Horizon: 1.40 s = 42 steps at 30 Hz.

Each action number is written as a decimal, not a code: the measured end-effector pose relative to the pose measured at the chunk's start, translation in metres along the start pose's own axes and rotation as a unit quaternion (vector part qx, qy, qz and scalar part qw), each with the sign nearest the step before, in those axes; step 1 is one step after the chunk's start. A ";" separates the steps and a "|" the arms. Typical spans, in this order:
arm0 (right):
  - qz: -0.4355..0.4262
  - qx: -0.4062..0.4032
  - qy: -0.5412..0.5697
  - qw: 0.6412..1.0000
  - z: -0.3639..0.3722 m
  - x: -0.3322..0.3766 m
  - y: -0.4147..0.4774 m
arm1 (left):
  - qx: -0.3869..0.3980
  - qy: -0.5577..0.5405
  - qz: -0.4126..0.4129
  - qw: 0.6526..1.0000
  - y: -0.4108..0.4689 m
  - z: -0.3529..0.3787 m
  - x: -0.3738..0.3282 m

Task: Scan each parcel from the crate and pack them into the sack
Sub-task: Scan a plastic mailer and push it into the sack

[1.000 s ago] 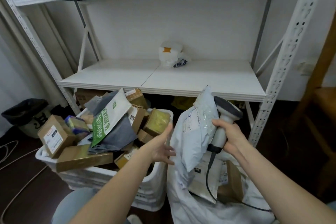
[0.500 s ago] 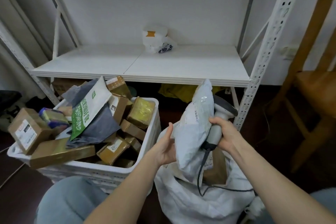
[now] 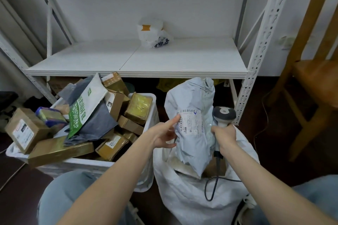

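A plastic bag (image 3: 153,33) lies on the shelf (image 3: 182,60); crate (image 3: 82,162) and sack (image 3: 182,202) stand on the floor (image 3: 270,155).

The head camera looks forward and down, close over crate (image 3: 73,165) and sack (image 3: 182,199).
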State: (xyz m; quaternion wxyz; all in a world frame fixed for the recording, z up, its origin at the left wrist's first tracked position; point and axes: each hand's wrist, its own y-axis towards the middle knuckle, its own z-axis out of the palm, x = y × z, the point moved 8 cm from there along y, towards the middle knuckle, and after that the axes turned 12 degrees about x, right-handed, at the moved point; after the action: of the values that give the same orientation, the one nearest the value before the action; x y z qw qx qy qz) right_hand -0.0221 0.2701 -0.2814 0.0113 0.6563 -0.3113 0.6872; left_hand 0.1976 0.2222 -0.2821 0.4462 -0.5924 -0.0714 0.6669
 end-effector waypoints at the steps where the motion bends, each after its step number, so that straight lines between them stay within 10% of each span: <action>1: 0.002 0.008 0.001 1.000 0.002 -0.001 -0.001 | 0.004 -0.011 -0.009 1.000 0.000 0.005 0.006; 10: 0.006 0.029 -0.014 0.999 0.008 -0.006 -0.003 | -0.009 0.014 0.037 0.999 0.007 0.021 0.011; 22: -0.037 -0.033 0.027 0.998 -0.015 0.003 -0.011 | -0.224 0.084 0.183 0.954 -0.028 -0.050 -0.025; 31: -0.080 0.059 0.023 0.995 0.046 0.006 -0.031 | -0.064 0.044 0.165 0.983 -0.011 0.007 0.005; 42: -0.045 0.049 0.051 0.996 0.027 -0.009 -0.027 | -0.220 0.049 0.161 0.961 -0.020 -0.047 0.003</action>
State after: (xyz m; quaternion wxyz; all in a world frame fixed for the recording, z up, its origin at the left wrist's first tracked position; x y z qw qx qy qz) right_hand 0.0147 0.2837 -0.2794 0.0262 0.6337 -0.2465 0.7328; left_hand 0.2480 0.2153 -0.2853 0.1951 -0.7114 -0.0981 0.6680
